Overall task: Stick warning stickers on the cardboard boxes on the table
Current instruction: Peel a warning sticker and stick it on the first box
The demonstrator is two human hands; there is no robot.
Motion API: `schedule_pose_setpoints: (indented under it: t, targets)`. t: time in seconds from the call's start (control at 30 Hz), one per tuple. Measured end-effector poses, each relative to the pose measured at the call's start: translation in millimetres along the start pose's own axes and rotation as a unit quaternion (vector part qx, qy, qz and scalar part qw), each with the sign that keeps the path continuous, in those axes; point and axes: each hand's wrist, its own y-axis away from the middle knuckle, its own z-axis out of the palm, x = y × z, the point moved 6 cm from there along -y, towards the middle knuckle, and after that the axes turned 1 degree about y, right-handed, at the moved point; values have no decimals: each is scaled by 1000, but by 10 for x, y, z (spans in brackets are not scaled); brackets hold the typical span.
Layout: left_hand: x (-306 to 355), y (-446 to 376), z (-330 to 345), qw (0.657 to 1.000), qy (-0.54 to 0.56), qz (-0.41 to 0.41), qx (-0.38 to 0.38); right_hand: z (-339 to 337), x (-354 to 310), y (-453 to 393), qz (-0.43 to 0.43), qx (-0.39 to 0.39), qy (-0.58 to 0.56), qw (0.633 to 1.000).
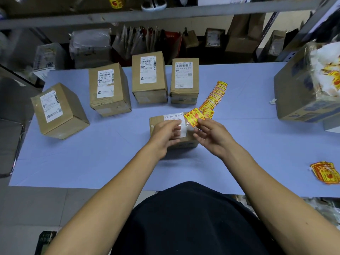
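Observation:
A small cardboard box [156,119] with a white shipping label lies in the middle of the blue table [92,153], under my hands. My right hand [211,135] pinches a yellow and red warning sticker [193,116] above the box's right end. My left hand [165,135] pinches the sticker's clear backing film [184,124], which is peeled partly away. A fanned row of more stickers [215,97] lies just behind. Several labelled boxes stand further back: at the left [58,111], centre-left [108,92], centre [149,77] and centre-right [184,80].
A large open carton [294,94] with sticker waste stands at the right. A small pile of stickers [324,172] lies near the right front edge. Shelves with parcels run behind the table. A chair [11,140] stands at the left.

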Motion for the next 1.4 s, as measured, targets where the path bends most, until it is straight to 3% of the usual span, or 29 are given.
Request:
schedule_pose_setpoints:
  t: [0.1, 0.23, 0.4, 0.6, 0.83, 1.0, 1.17, 1.4]
  targets:
    - [-25, 22, 121, 999, 0, 8, -46, 29, 82, 16, 18, -27, 2, 999]
    - [26, -13, 141, 999, 3, 37, -28, 12, 105, 13, 14, -42, 19, 999]
    - [132, -41, 137, 996, -67, 66, -7, -240, -41, -40, -51, 71, 239, 967]
    - [130, -85, 207, 987, -149, 39, -47, -255, -180, -86, -94, 62, 293, 950]
    - [104, -180, 210, 977, -208, 26, -35, -294, -128, -186, -61, 59, 313, 946]
    - [80, -253, 153, 944, -323, 62, 2, -292, -67, -291, -49, 66, 376, 923]
    - [159, -288, 207, 866, -481, 130, 32, -292, -15, -393, -32, 72, 377, 923]
    - [176, -313, 229, 835, -529, 145, 33, -319, 7, -451, -33, 71, 380, 922]
